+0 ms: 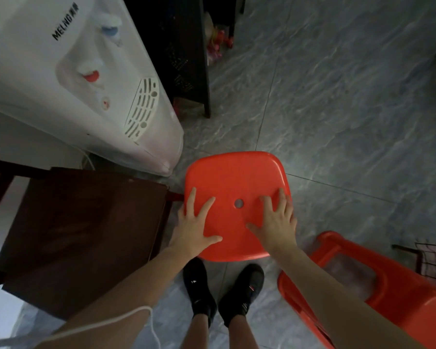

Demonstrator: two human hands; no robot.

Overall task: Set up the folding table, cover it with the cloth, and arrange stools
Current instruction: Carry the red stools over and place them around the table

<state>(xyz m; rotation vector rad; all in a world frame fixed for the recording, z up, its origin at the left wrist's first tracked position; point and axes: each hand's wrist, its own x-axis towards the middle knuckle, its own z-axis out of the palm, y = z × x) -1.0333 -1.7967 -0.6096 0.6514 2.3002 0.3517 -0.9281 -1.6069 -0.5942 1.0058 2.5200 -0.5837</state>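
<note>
1. Head view, hands and stool: both hands lie flat on the seat of a red stool, which stands upright on the grey tile floor just ahead of the person's black shoes. The left hand rests near the seat's left edge with fingers spread and straight, the thumb pointing inward. The right hand lies to the right of the seat's centre hole, fingers likewise spread and gripping nothing. Palms pressing down like this suggest the stool is being steadied or nudged into its spot, not lifted.

2. Head view, edges and room: the stool's left edge sits very close to a dark wooden table, and its far left corner is near the base of a white water dispenser, so there is little slack on that side. A second red stool lies tipped just to the right, beside the right forearm. Open floor stretches ahead and to the right, which looks the easiest way to shift either stool. No cloth is visible on the table.
</note>
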